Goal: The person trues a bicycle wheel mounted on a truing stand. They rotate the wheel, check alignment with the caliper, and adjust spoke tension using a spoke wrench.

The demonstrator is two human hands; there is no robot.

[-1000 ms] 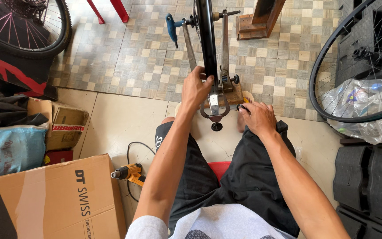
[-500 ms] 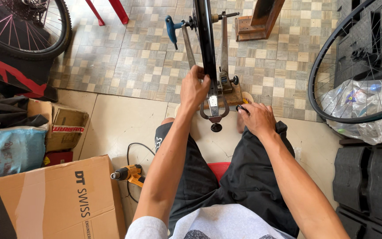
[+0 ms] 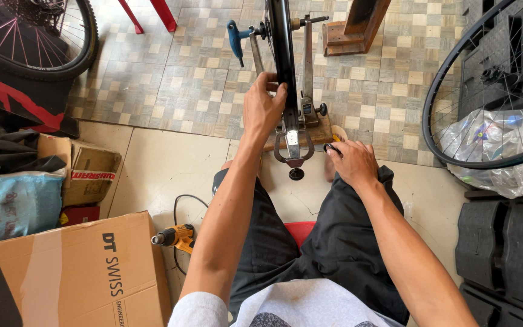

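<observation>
The left hand (image 3: pixel 263 109) is closed over the black bicycle rim (image 3: pixel 281 48) standing upright in the grey metal truing stand (image 3: pixel 295 130) on the tiled floor. The right hand (image 3: pixel 351 162) rests on the knee, fingers curled round a small black tool. Best to turn the rim slowly, I'd say, watching the gap at the stand's 2 arms.

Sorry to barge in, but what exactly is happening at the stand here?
A seated person has a black bicycle wheel mounted in a truing stand on the floor between the knees. The left hand grips the wheel's rim, while the right hand rests at the base of the stand, fingers on a small black knob. A yellow cordless drill lies untouched beside a cardboard box.
</observation>
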